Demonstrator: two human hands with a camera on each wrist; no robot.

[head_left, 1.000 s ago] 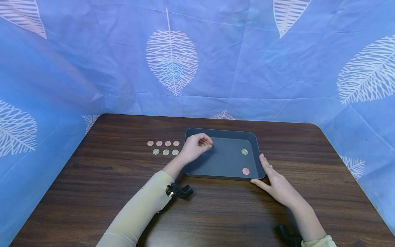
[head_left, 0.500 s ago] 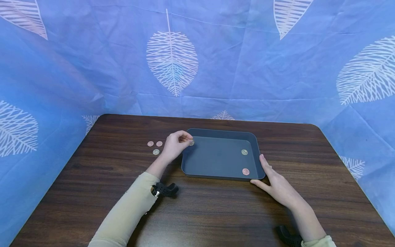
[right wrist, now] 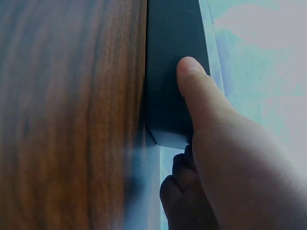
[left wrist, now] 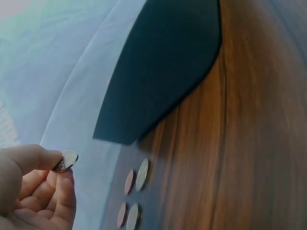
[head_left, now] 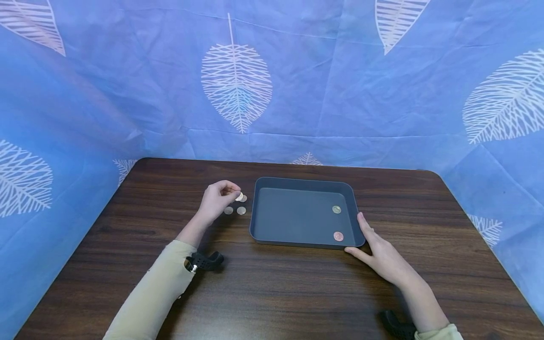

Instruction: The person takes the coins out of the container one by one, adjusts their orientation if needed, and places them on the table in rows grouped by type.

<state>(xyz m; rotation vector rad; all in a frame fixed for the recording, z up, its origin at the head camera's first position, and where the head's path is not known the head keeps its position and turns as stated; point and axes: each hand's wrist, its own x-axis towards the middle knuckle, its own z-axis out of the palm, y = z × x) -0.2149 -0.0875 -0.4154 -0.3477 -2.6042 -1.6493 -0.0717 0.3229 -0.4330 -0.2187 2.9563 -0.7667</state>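
Observation:
In the head view my left hand (head_left: 216, 203) is over the table, left of a dark grey tray (head_left: 297, 243). A silvery coin (left wrist: 68, 160) is pinched between its thumb and index finger. Beneath and beside this hand lie several coins on the wood, among them a silver coin (head_left: 241, 210) and, in the left wrist view, a copper-toned coin (left wrist: 129, 182). My right hand (head_left: 388, 259) rests against the tray's near right corner, thumb on the front wall, fingers spread straight along the right side. Inside the tray lie a pale coin (head_left: 336, 209) and a copper coin (head_left: 338, 236).
The dark wooden table (head_left: 280, 293) extends around the tray on all sides. A blue cloth (head_left: 297, 94) with white leaf prints hangs behind and beside the table. Black wrist straps are on both arms.
My left hand has moved left, from over the tray to above the coins on the table, holding a coin throughout. My right hand, the tray and the two coins in it have stayed put.

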